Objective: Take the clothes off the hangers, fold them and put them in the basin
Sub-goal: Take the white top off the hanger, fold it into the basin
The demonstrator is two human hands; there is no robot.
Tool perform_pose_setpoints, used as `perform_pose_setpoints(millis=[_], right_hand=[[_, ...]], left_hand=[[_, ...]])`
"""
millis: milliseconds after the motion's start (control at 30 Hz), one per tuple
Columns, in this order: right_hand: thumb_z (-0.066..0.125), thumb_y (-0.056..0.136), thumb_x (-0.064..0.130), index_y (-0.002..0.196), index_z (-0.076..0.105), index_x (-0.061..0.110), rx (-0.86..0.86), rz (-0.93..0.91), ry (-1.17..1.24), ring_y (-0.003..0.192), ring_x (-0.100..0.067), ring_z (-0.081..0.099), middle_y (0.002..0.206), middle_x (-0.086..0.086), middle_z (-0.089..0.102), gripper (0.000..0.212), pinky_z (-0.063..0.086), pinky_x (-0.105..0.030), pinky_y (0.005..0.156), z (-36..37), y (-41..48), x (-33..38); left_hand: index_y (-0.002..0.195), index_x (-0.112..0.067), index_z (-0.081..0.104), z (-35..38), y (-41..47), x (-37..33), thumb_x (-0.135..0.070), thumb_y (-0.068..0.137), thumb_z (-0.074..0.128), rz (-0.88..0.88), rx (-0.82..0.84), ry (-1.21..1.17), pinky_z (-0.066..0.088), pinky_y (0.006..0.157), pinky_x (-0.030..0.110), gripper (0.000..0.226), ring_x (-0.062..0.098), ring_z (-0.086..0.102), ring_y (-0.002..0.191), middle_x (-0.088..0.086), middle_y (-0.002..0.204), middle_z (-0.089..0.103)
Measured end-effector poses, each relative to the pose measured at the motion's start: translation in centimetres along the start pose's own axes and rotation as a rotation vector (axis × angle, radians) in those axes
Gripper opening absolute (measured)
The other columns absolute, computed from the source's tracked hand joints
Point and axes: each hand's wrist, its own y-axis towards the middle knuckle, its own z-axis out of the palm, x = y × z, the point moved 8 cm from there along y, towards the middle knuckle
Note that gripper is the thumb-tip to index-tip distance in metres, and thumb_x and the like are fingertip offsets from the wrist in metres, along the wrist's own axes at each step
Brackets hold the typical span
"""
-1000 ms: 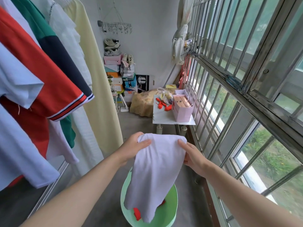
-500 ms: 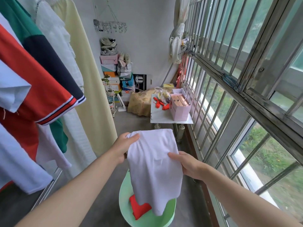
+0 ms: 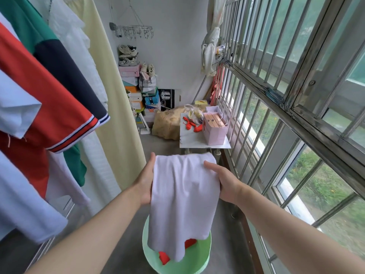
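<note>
While both hands hold it up, the white cloth hangs folded over, right above the green basin on the floor. Its low end dips toward the basin, but I cannot tell if it touches. Something red lies in the basin and peeks out from under the cloth.

The left hand grips the left side of the cloth. A moment ago its thumb pinched the top corner. Now the thumb lies straight along the edge and the fingers are tucked behind the cloth, out of sight. The right hand grips the right side, thumb on top and fingers under. It sits a bit higher up the edge than before.

More clothes hang on the left, like a red shirt and a light blue one. Farther back, a pink box stands on a small white counter by the window bars.
</note>
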Motion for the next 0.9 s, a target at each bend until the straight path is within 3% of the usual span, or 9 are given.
perform_pose_setpoints(millis=[100,167,333,467,533,600,733,800,900], right_hand=[[0.064,0.087,0.017,0.118,0.063,0.011,0.035,-0.073,-0.097,0.107,-0.031,0.065,0.115,-0.013,0.069,0.032,0.049,-0.044,0.097,-0.2,0.1,0.3],[0.065,0.086,0.008,0.120,0.061,0.012,0.055,-0.129,-0.148,0.107,-0.031,0.065,0.116,-0.013,0.068,0.035,0.050,-0.047,0.096,-0.2,0.3,0.5],[0.070,0.082,0.005,0.113,0.061,0.004,-0.070,-0.246,-0.282,0.100,-0.033,0.067,0.109,-0.018,0.069,0.033,0.052,-0.050,0.093,-1.0,0.8,0.8],[0.074,0.079,0.011,0.132,0.047,0.017,-0.194,-0.281,-0.283,0.106,-0.029,0.063,0.119,-0.008,0.059,0.060,0.049,-0.048,0.097,-1.8,1.5,0.6],[0.079,0.073,0.015,0.139,0.038,0.039,-0.185,-0.257,-0.293,0.114,-0.027,0.057,0.131,-0.004,0.047,0.081,0.047,-0.049,0.100,-1.8,2.0,0.4],[0.081,0.069,0.012,0.137,0.039,0.046,-0.061,-0.224,-0.317,0.119,-0.024,0.054,0.140,0.003,0.036,0.088,0.044,-0.049,0.103,-1.4,2.3,0.2],[0.068,0.074,-0.013,0.144,0.036,0.038,0.136,-0.164,-0.664,0.108,-0.011,0.055,0.145,0.005,0.033,0.092,0.045,-0.032,0.102,0.3,1.2,-0.7],[0.063,0.074,-0.016,0.143,0.040,0.030,0.095,-0.184,-0.908,0.100,-0.012,0.058,0.141,0.000,0.044,0.086,0.048,-0.027,0.093,0.4,1.2,-0.9],[0.056,0.071,-0.015,0.133,0.055,0.015,-0.067,-0.233,-1.061,0.112,-0.019,0.060,0.132,-0.008,0.059,0.069,0.049,-0.029,0.097,-0.2,1.1,0.2]], left_hand=[[0.115,-0.015,0.068,0.2,-0.3,-0.1,-0.067,0.085,0.046,0.015,0.056,0.004,0.047,0.093,0.041,0.064,0.027,0.064,0.109,0.011,0.116,0.069],[0.115,-0.010,0.066,0.1,-0.5,-0.5,-0.040,0.077,0.071,0.057,0.062,0.093,0.052,0.087,0.039,0.049,0.026,0.067,0.102,0.012,0.112,0.070],[0.121,-0.009,0.057,-1.8,-0.3,-0.8,0.007,0.075,0.070,0.154,-0.047,0.292,0.054,0.085,0.040,0.050,0.027,0.066,0.102,0.013,0.114,0.068],[0.138,-0.005,0.041,-3.4,0.2,-0.7,0.005,0.085,0.063,0.238,-0.175,0.186,0.053,0.083,0.037,0.058,0.027,0.062,0.109,0.012,0.128,0.059],[0.148,-0.020,0.025,-4.5,0.3,-1.1,0.002,0.088,0.060,0.288,-0.225,0.148,0.050,0.091,0.039,0.073,0.026,0.057,0.118,0.004,0.141,0.045],[0.145,-0.034,0.029,-4.7,0.2,-1.5,-0.001,0.090,0.057,0.320,-0.187,0.226,0.047,0.097,0.039,0.070,0.023,0.053,0.123,-0.001,0.143,0.039],[0.111,-0.033,0.063,-4.1,-0.4,-1.1,-0.008,0.072,0.071,0.291,-0.106,0.594,0.048,0.096,0.032,0.047,0.018,0.051,0.125,-0.003,0.130,0.056],[0.108,-0.032,0.065,-4.5,-0.5,-0.9,-0.001,0.067,0.067,0.297,-0.139,0.672,0.048,0.097,0.032,0.052,0.017,0.051,0.122,-0.004,0.128,0.056],[0.115,-0.026,0.064,-5.3,-0.5,-1.2,0.013,0.073,0.051,0.329,-0.234,0.715,0.047,0.078,0.024,0.058,0.018,0.057,0.104,0.003,0.121,0.059]])
